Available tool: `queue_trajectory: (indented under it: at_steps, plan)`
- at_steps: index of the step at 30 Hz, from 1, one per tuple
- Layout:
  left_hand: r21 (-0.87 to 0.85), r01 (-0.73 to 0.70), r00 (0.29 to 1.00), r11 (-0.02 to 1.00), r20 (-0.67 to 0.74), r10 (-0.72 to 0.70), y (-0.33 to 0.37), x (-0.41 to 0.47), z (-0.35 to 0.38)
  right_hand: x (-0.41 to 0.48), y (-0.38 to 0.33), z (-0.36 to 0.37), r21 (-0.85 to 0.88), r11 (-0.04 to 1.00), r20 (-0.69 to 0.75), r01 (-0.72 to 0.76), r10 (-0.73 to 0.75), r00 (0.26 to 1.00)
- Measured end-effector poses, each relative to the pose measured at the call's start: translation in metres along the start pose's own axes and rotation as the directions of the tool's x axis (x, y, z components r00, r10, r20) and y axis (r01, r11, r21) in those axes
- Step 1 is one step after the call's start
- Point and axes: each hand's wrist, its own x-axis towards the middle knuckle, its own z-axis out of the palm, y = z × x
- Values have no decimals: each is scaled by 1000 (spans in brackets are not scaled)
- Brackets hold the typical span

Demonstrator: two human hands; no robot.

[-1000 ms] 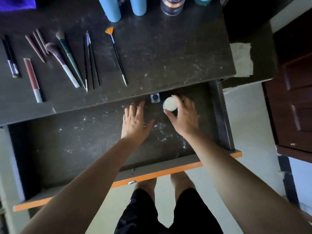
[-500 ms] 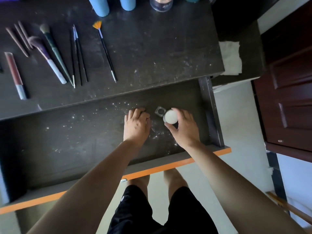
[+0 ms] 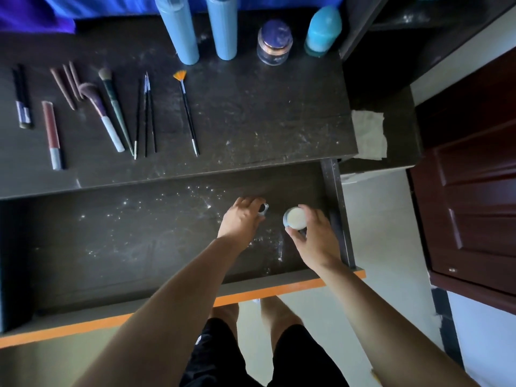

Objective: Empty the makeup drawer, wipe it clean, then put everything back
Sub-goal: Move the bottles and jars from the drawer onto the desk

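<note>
The dark drawer (image 3: pixel 125 247) is pulled open, its floor speckled with white powder. My left hand (image 3: pixel 240 219) is inside it with fingers curled round a small clear square pot (image 3: pixel 263 210). To the right, my right hand (image 3: pixel 312 236) holds a small round white jar (image 3: pixel 293 218) just above the drawer floor, near the drawer's right wall (image 3: pixel 336 216). On the desk top (image 3: pixel 251 115) above lie several makeup brushes (image 3: pixel 111 113), thin liner brushes (image 3: pixel 146 115), a fan brush (image 3: pixel 187 113) and a lip gloss tube (image 3: pixel 52 135).
Two blue tubes (image 3: pixel 178 29), a glass jar (image 3: pixel 275 43) and a teal bottle (image 3: pixel 322 30) stand at the desk's back. A white cloth (image 3: pixel 370 135) lies on the lower ledge at right. A brown cabinet (image 3: pixel 472 191) stands at right. The drawer front has an orange edge (image 3: pixel 279 290).
My left hand went from lying flat on the drawer floor to curling round the small square pot. My right hand shifted right, still holding the white jar. The view tilted up.
</note>
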Motion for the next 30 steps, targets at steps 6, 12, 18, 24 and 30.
queue_trajectory:
  at_steps: [6, 12, 18, 24, 30]
  plan:
    - [-14, 43, 960, 999, -277, -45, 8, -26, -95, 13, -66, -48, 83, 979, -42, 185, -182, 982]
    - [-52, 230, 795, 972, -566, -218, -24, -50, -235, 47, -197, -81, 177, 892, -71, 415, -409, 910]
    - [-193, 325, 657, 926, -658, -368, -76, -60, -308, 67, -296, -67, 238, 836, -45, 495, -500, 865]
    - [-267, 367, 683, 891, -573, -453, -144, -14, -341, 109, -357, -38, 207, 875, -89, 438, -429, 899]
    - [-247, 390, 718, 887, -523, -460, -216, 53, -373, 166, -409, 2, 160, 923, -135, 349, -330, 934]
